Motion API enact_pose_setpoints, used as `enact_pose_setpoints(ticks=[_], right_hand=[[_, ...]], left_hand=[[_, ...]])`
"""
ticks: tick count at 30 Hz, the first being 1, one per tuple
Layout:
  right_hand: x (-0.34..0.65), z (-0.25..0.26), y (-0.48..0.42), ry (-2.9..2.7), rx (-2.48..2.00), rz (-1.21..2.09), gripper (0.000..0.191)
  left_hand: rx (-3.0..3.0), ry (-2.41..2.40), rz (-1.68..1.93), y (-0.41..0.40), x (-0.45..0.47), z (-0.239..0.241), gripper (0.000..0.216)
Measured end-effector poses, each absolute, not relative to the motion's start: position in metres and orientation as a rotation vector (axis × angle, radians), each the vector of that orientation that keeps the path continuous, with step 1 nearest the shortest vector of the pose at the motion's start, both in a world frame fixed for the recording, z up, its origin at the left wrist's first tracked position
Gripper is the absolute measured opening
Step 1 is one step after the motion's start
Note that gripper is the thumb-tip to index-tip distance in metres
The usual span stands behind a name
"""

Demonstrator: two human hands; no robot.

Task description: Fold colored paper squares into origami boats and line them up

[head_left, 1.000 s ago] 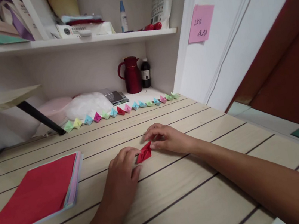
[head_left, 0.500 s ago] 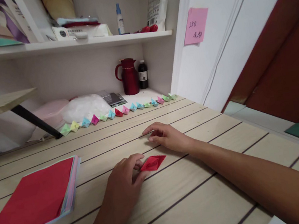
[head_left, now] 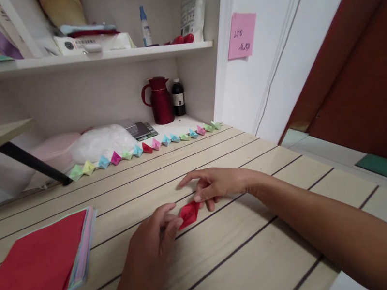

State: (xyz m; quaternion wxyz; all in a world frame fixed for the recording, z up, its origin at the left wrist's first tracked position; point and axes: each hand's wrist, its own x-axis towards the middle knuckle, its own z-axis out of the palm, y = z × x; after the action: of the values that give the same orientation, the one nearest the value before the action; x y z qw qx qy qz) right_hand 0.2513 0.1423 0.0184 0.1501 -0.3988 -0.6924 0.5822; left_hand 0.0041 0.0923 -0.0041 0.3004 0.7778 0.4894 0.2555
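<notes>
A small folded red paper piece [head_left: 188, 213] lies on the pale wooden table [head_left: 234, 266]. My left hand [head_left: 154, 244] pinches its left end between thumb and fingertips. My right hand [head_left: 214, 185] comes in from the right; thumb and curled fingers touch the piece's right end while the forefinger points out to the left. A stack of coloured paper sheets [head_left: 32, 266] with a red sheet on top lies at the left of the table.
A row of several small folded paper boats [head_left: 142, 148] in green, yellow, blue, pink and red lines the table's far edge. Behind it stand a dark red jug [head_left: 160, 100], a dark bottle [head_left: 178, 98] and a white plastic bag [head_left: 103, 142]. A pink note [head_left: 241, 35] sticks on the white door frame.
My right hand, which had let go and drawn back half a second ago, has come back onto the red piece's right end. The view has shifted a little to the right.
</notes>
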Motion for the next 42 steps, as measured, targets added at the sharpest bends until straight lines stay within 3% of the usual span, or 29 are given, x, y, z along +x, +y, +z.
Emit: enact_pose_setpoints(ticks=[5, 10, 15, 20, 27, 33, 42], right_hand=[[0.240, 0.006, 0.145, -1.780, -0.945, 1.597, 0.055], [0.239, 0.001, 0.146, -1.772, -0.887, 1.621, 0.036], [0.242, 0.009, 0.144, -1.831, -1.007, 1.487, 0.027], [0.247, 0.007, 0.143, -1.702, -0.993, 1.486, 0.036], [0.261, -0.010, 0.120, -1.779, -1.027, 1.360, 0.055], [0.246, -0.019, 0.104, -1.920, -1.140, 0.959, 0.037], [0.250, -0.015, 0.104, -2.118, -1.050, 0.776, 0.008]], left_hand=[[2.004, 1.286, 0.732, 0.095, 0.006, -0.008, 0.036], [2.207, 1.366, 0.845, 0.102, 0.001, -0.015, 0.025], [2.417, 1.335, 0.798, 0.100, 0.004, -0.016, 0.033], [2.623, 1.281, 0.542, 0.098, 0.014, -0.014, 0.030], [2.722, 1.184, 0.605, 0.094, 0.017, -0.018, 0.028], [2.742, 1.241, 0.553, 0.098, 0.020, -0.021, 0.023], [2.841, 1.266, 0.424, 0.098, 0.023, -0.019, 0.014]])
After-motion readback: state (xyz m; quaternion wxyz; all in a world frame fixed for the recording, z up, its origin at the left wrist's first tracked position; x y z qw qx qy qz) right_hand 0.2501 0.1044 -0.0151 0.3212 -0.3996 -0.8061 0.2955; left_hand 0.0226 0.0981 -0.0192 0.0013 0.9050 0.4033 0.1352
